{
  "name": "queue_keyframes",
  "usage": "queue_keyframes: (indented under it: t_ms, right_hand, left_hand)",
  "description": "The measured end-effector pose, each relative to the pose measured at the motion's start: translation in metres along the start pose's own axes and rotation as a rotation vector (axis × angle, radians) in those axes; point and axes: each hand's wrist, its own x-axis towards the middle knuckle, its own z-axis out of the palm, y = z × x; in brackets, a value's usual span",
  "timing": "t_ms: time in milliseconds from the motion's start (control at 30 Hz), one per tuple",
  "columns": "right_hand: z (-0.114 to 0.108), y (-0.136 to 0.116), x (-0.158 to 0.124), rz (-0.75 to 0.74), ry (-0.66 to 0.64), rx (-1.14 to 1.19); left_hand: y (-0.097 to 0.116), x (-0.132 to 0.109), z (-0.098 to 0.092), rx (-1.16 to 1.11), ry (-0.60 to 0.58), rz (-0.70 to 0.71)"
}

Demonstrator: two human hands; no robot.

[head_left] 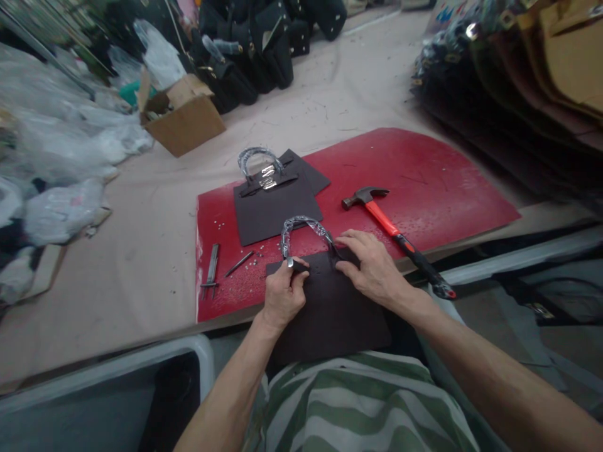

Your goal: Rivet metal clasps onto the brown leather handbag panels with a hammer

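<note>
A dark brown leather panel (330, 314) lies at the near edge of the red board (424, 182), with a plastic-wrapped handle (304, 224) arching up from its top edge. My left hand (282, 295) is closed, pinching the left end of that handle against the panel. My right hand (370, 263) presses down with curled fingers on the handle's right end and the panel. A second dark panel (276, 210) with its own wrapped handle (257, 157) and metal fittings lies farther back on the board.
A hammer with an orange and black grip (393, 232) lies right of my hands. Punch tools (211, 270) and small rivets sit at the board's left. A cardboard box (183, 116), plastic bags, and stacked black and tan bags ring the table.
</note>
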Motion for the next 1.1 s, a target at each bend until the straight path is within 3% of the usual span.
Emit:
queue_keyframes:
  t_ms: [100,200,300,367,500,567,733,933,1000,1100]
  right_hand:
    - [-0.024,0.017,-0.004,0.102,0.092,-0.204]
    - [-0.044,0.037,-0.011,0.248,0.011,-0.445]
    - [-0.055,0.051,-0.012,0.361,-0.085,-0.491]
    - [-0.059,0.055,-0.006,0.464,-0.124,-0.357]
    - [-0.065,0.051,0.017,0.822,-0.257,0.448]
    - [-0.066,0.044,0.024,0.876,-0.304,0.73]
    - [-0.074,0.008,0.019,0.795,-0.204,0.816]
    - [-0.118,-0.049,0.0,0.348,0.017,0.43]
    - [-0.121,-0.056,-0.004,0.291,0.008,0.355]
    - [-0.108,-0.049,-0.013,0.338,-0.039,0.352]
  left_hand:
    - [-0.001,0.001,0.001,0.017,-0.011,0.014]
    - [-0.002,0.002,0.002,0.01,0.0,0.008]
    - [-0.003,0.003,0.002,-0.011,0.004,0.019]
    - [-0.003,0.003,0.002,-0.025,0.001,0.027]
    - [-0.004,0.003,0.003,-0.036,-0.005,0.034]
    - [-0.005,0.002,0.005,-0.029,0.003,0.05]
    - [-0.005,0.0,0.008,0.0,0.023,0.1]
    - [-0.004,0.002,0.007,-0.099,0.064,0.022]
    - [-0.005,0.002,0.007,-0.146,0.064,-0.017]
    - [-0.006,0.001,0.006,-0.211,0.061,-0.05]
